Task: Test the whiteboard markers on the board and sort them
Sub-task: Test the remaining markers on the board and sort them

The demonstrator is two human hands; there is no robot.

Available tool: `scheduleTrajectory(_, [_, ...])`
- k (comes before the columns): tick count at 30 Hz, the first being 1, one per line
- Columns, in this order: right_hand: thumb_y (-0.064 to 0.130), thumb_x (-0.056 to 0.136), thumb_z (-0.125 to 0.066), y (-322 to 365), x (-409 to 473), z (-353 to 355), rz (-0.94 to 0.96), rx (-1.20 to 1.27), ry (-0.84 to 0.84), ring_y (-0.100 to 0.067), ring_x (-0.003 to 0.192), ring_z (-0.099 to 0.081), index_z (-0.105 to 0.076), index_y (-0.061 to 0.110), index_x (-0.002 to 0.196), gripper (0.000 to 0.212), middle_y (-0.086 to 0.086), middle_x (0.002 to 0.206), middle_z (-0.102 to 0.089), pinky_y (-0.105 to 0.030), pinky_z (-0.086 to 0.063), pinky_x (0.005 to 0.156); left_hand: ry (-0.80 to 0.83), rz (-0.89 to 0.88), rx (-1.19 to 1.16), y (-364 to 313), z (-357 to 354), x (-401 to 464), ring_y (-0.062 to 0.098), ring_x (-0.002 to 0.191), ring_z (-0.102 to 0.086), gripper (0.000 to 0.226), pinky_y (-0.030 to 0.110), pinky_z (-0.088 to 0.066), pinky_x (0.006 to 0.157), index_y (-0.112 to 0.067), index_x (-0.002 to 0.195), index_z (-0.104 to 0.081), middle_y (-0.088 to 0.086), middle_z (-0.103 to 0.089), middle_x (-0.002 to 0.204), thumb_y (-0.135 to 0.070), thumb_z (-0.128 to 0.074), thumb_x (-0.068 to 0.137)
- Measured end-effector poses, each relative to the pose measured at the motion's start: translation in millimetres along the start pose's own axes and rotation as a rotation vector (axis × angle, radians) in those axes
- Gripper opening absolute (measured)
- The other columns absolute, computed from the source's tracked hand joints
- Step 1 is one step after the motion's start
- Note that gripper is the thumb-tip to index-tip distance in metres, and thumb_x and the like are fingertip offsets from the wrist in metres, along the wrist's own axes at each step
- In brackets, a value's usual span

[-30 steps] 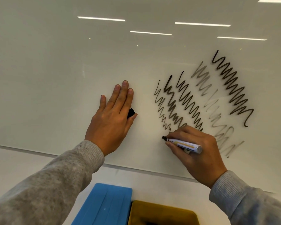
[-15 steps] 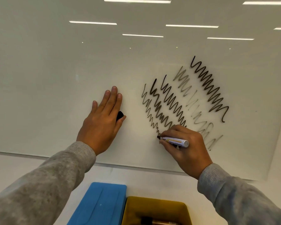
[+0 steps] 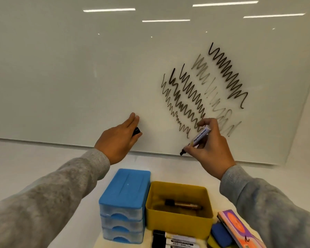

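Marker [image 3: 198, 139] is pinched between the thumb and fingers [image 3: 207, 122] of the right hand [image 3: 211, 149], in front of the lower edge of the whiteboard [image 3: 79, 68]. Its long axis runs diagonally: the uncapped black tip points down and to the left, the blunt rear end up and to the right. The barrel is a smooth white cylinder with dark lettering. The left hand [image 3: 117, 140] is held near the board's lower edge, fingers nearly straight, with a small black cap [image 3: 136, 131] tucked against the thumb side; whether the fingertips touch the board cannot be told. The board is glossy and pale, and ceiling lights are mirrored in it. Six wavy test scribbles [image 3: 204, 90] slant across its right part, some dense black, some faint grey. Below, a yellow plastic bin [image 3: 177, 221] with rounded corners is seen to contain one capped marker [image 3: 183, 204] lying roughly left to right. A blue-topped translucent drawer unit [image 3: 123, 206] stands touching the bin's left side. More markers [image 3: 174, 240] with black caps lie at the worktop's near edge. Both arms are covered by grey knitted sleeves [image 3: 43, 203].
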State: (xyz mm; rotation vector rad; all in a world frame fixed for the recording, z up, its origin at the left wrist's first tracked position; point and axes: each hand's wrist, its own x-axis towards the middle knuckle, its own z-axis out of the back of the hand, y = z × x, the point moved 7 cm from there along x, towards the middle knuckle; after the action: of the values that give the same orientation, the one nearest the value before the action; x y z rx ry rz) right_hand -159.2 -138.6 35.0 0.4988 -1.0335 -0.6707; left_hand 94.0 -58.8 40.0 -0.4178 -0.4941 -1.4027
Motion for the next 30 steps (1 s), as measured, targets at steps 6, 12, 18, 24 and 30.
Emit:
scheduleTrajectory(6, [0.004,0.072,-0.087,2,-46,-10,-0.055,0.140,-0.026,-0.016,0.058,-0.066,-0.025,0.036,0.126,0.088,-0.006,0.077,-0.068,-0.037,-0.062,0.065,0.000,0.099,-0.432,-13,-7,-61,0.012,0.093,-0.066,0.037,0.028,-0.051,0.082,-0.018,0.135,-0.059,-0.004,-0.071,0.101,-0.036,-0.049,0.103])
scheduleTrajectory(12, [0.009,0.074,-0.087,-1,-97,-23,-0.131,0.293,0.007,-0.021,0.061,-0.067,-0.036,0.033,0.120,0.073,-0.009,0.078,-0.070,-0.035,-0.060,0.060,0.160,0.326,-0.881,-25,-37,-155,-0.002,0.080,-0.063,0.019,0.012,-0.045,0.066,-0.020,0.097,-0.073,-0.010,-0.072,0.089,-0.023,-0.056,0.101])
scheduleTrajectory(18, [0.005,0.085,-0.076,-14,-137,-56,-0.293,0.503,0.058,-0.016,0.058,-0.063,-0.044,0.024,0.113,0.046,-0.010,0.073,-0.071,-0.024,-0.049,0.052,0.322,0.611,-1.263,-24,-71,-203,0.013,0.054,-0.029,0.037,0.028,-0.037,0.055,0.007,0.096,-0.070,-0.002,-0.031,0.062,-0.012,-0.038,0.103])
scheduleTrajectory(24, [0.003,0.093,-0.066,-19,-147,-70,-0.366,0.623,0.058,-0.023,0.070,-0.069,-0.051,0.017,0.117,0.032,-0.009,0.077,-0.073,-0.030,-0.054,0.059,0.408,0.529,-1.238,-47,-79,-203,0.011,0.066,-0.054,0.030,0.024,-0.050,0.067,-0.024,0.115,-0.073,0.004,-0.059,0.083,-0.019,-0.046,0.105])
scheduleTrajectory(30, [0.001,0.093,-0.063,-29,-150,-69,-0.460,0.761,0.007,-0.026,0.078,-0.072,-0.052,0.011,0.123,0.033,-0.006,0.076,-0.072,-0.030,-0.057,0.065,0.313,0.539,-1.365,-48,-71,-202,0.014,0.071,-0.065,0.025,0.024,-0.055,0.071,-0.020,0.121,-0.067,0.006,-0.075,0.092,-0.015,-0.061,0.098])
